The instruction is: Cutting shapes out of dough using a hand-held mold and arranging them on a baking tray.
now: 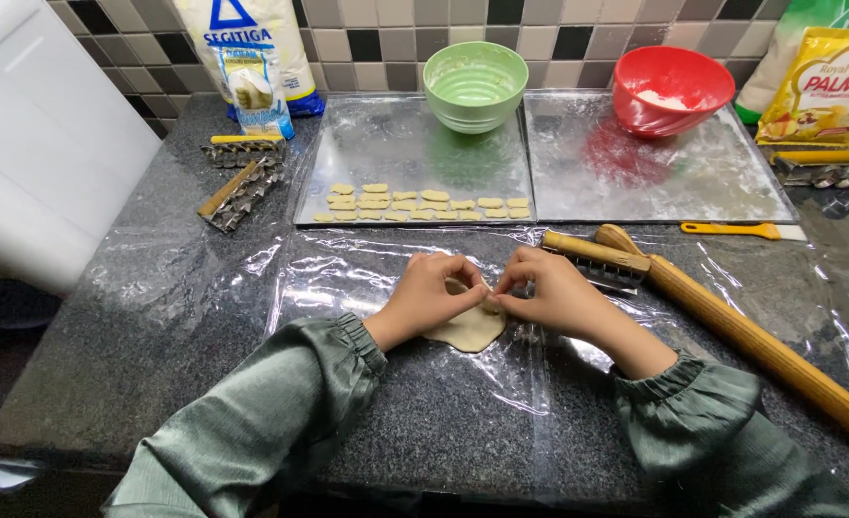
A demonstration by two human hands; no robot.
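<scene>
A small flat piece of pale dough lies on clear plastic sheet over the dark granite counter. My left hand and my right hand meet at the dough's far edge, fingertips pinching it from both sides. Both arms wear green sleeves. On the left metal tray sit two rows of several small cut dough pieces.
A wooden rolling pin and a toothed cutter with wooden handle lie right of my hands. A green bowl and a red bowl stand on the trays. More cutters, a yellow brush and bags line the back.
</scene>
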